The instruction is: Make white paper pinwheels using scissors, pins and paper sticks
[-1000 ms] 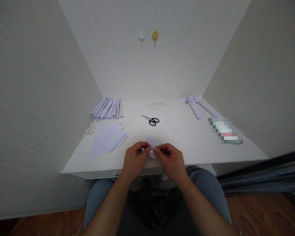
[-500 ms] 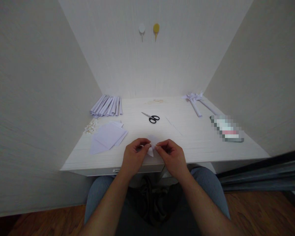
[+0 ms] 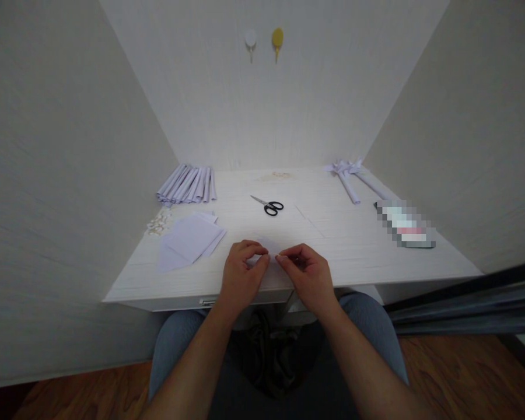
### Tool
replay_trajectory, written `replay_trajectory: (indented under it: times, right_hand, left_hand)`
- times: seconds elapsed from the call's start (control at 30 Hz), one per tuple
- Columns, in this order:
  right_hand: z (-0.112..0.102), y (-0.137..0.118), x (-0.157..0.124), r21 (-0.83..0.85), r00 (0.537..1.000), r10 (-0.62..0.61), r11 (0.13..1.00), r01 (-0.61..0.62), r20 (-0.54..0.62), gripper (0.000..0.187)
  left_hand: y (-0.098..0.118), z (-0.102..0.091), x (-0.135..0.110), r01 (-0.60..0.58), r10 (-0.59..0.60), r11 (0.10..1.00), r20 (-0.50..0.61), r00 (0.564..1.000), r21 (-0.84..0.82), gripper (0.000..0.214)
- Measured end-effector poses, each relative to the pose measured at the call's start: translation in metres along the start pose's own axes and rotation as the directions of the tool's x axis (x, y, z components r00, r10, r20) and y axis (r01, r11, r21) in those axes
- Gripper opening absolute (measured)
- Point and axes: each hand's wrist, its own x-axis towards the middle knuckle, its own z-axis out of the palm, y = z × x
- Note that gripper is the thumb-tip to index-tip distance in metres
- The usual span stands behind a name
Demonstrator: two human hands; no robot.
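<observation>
Near the table's front edge, my left hand (image 3: 246, 269) and my right hand (image 3: 305, 273) face each other a short gap apart. Each has thumb and forefinger pinched together on a piece of white paper (image 3: 270, 244). Much of that paper blends with the white tabletop, so its exact shape is hard to make out. Beyond the hands lie scissors (image 3: 269, 205) with black handles, their blades pointing to the back left. Flat sheets of pale paper (image 3: 195, 236) are piled loosely to the left of my left hand.
Several rolled paper tubes (image 3: 189, 184) lie at the back left, with small pale bits (image 3: 160, 222) before them. Paper tubes with folded tops (image 3: 349, 188) rest at the back right. A phone-like blurred object (image 3: 406, 226) lies on the right. Walls enclose the white table (image 3: 354, 251).
The paper's white folded point that hung between my hands no longer shows. Both hands stay in nearly the same place, still pinching. The camera view has shifted slightly.
</observation>
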Motion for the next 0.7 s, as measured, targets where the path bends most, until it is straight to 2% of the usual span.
replay_trajectory:
  times: [0.3,0.7]
  right_hand:
    - [-0.0012,-0.0021,-0.0026,-0.037,0.999,-0.036,0.999,0.037,0.024,0.011]
    - [-0.0003,0.0005,-0.0028,-0.052,0.999,-0.047,0.997,0.048,0.019,0.010]
  left_hand:
    - [0.0011,0.0003,0.0000,-0.029,0.029,0.999,0.035,0.999,0.017,0.010]
    - [0.0066,0.0004,-0.0004,-0.003,0.003,1.000,0.031,1.000,0.015,0.009]
